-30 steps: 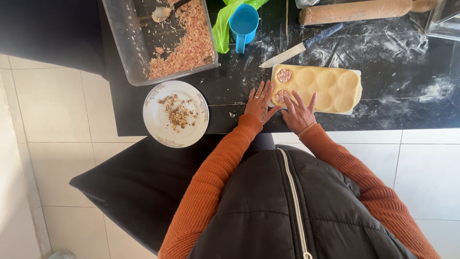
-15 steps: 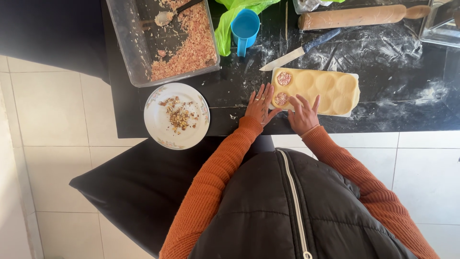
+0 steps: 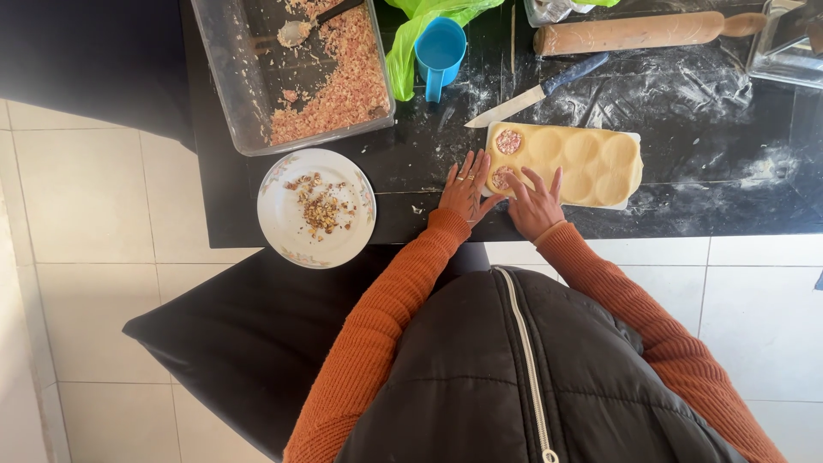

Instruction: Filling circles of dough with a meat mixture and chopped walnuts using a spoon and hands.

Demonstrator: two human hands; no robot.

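A dark table (image 3: 729,171), dusted with flour on its right side, carries everything here. At its far left stands a clear tub (image 3: 231,94) of pinkish minced filling with a spoon (image 3: 300,30) lying in it; nearer the edge sits a white plate (image 3: 283,223) with a small heap of crumbs. A rolling pin (image 3: 634,33) lies along the far side, a blue cup (image 3: 439,50) stands beside green plastic, and a knife (image 3: 531,93) lies just behind the mould. The mould (image 3: 591,163), covered with a yellow dough sheet pressed into round hollows, lies in front of the person. Two hollows at its left end hold filling (image 3: 508,141); the rest look bare. The left hand (image 3: 467,187) lies flat with fingers spread, holding nothing, its tips at the near left hollow. The right hand (image 3: 536,204), also spread and empty, presses there too. The step looks like settling filling into that hollow; the next would call for fetching more from the tub.
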